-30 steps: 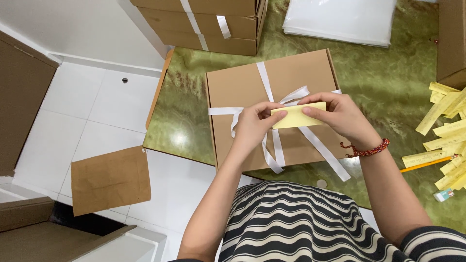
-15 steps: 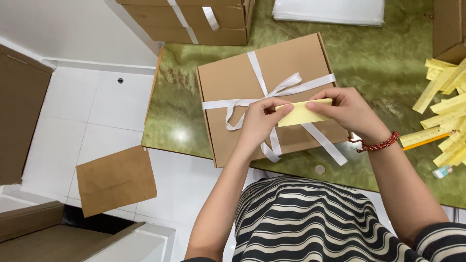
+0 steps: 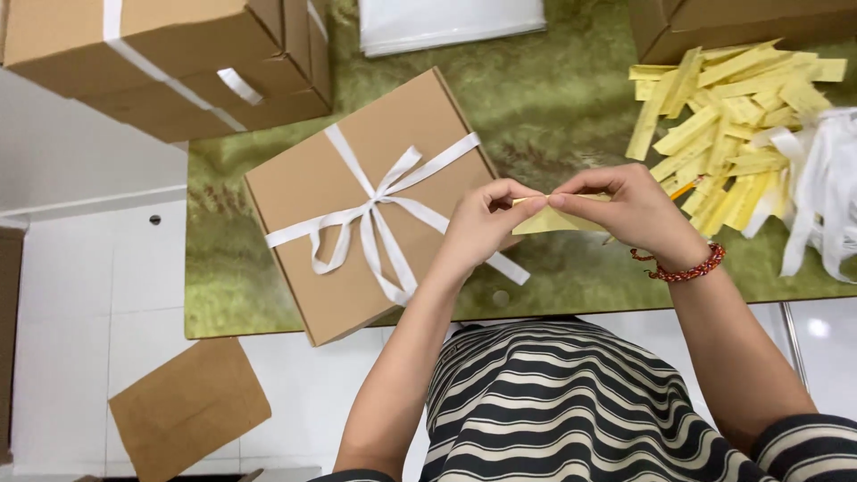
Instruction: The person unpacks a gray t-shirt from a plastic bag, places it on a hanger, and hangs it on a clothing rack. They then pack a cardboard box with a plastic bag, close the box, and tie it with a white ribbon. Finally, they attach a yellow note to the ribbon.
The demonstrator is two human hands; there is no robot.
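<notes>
Two hands meet over the near edge of the worktop, both pinching one pale yellow paper strip: the left hand has thumb and forefinger closed on its left end, the right hand closes the same fine grip on its upper edge, so the strip hangs just above the green surface, right of the brown box and touching nothing else. By the look of it the step in hand is working the strip between the fingertips, folding or peeling it, though which of the two cannot be told; carrying that on calls for small, steady finger work, not reach. The box lies tilted, tied with a white ribbon in a bow, one ribbon tail running under the left wrist toward the worktop edge, and its near corner juts past that edge over the white floor. Right of the hands a heap of like yellow strips lies close, with loose white ribbon beside it. Stacked brown boxes fill the far left corner and a white sheet lies at the far side. Open room is the green patch between box and heap; a cardboard piece lies on the floor below.
</notes>
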